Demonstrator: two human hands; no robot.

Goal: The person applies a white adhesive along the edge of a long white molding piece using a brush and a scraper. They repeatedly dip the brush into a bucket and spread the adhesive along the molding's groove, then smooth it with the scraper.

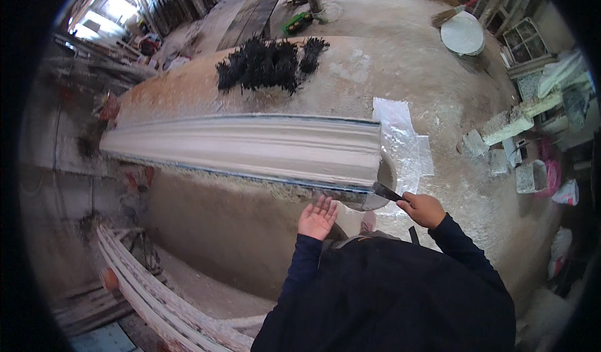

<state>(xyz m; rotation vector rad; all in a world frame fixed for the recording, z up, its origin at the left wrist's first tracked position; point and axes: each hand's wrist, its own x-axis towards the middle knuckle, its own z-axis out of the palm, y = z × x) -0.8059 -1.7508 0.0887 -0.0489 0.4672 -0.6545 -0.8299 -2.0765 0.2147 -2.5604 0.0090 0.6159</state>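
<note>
A long, pale moulding (250, 146) with ridges along its length, like a plaster cornice, lies crosswise in front of me, dark strips along its edges. My right hand (426, 210) is closed around the handle of a dark, flat scraper (389, 193). The scraper's blade end is at the near right corner of the moulding. Palm up and fingers spread, my left hand (318, 219) holds nothing, just short of the moulding's near edge. Beside the moulding's right end lies a shiny whitish sheet (400, 133).
Bundles of black fibre (263, 64) lie beyond the moulding. A plank bench (253, 10) stands farther back. At the far right are a round white-topped container (462, 33) and a broom (446, 16). Long pale rails (156, 289) lie at lower left; a white bucket (531, 176) stands right.
</note>
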